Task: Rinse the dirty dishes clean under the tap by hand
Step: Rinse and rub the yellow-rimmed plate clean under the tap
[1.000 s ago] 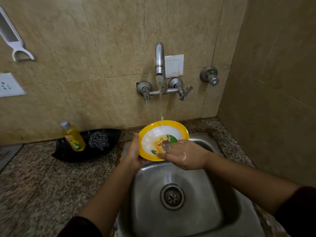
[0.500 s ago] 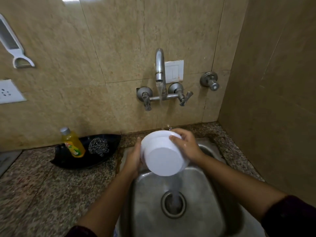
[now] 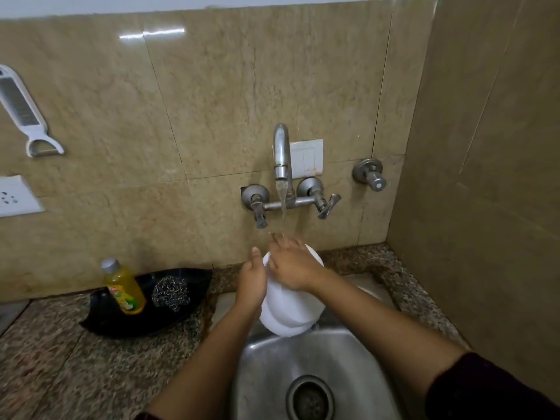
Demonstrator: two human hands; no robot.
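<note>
Bowl (image 3: pixel 289 310) sits mid-frame, just under centre, turned so its white underside faces me, over the back edge of the sink (image 3: pixel 272 374). My left hand (image 3: pixel 253 281) has it by the left rim, fingers wrapped round the far side w/ thumb sticking up, so closed on the rim. My right hand (image 3: pixel 292 269) lies flat-ish across the top of the base, fingers spread and only lightly curled, rubbing rather than gripping. Can't tell how much hold those fingertips have on the far edge, they're blurred.

Tap (image 3: pixel 281 156) is running, upper centre; the stream drops onto my right fingers at the bowl's top edge.

What could go wrong, imo:
- Slip. Wet smooth bowl, really held by one hand only. If the left grip loosens while the right pushes across, it drops into the steel basin and prob cracks or chips.
- Splash. Water hitting the domed base and my knuckles can fan outward, onto the granite counter (image 3: pixel 60 359) and maybe toward the wall socket (image 3: pixel 15 197) at far left. It's well apart, but still.
- Half-done rinse. Inside of the bowl faces away, can't see it, so any residue there would get missed if I stop at the base.
- Bowl hangs near the sink's back rim; a knock against it mid-rub is possible.

Soap bottle (image 3: pixel 124 287) and steel scrubber (image 3: pixel 171 292) sit in the black tray (image 3: pixel 100 316) at lower left, well clear of my elbows.
</note>
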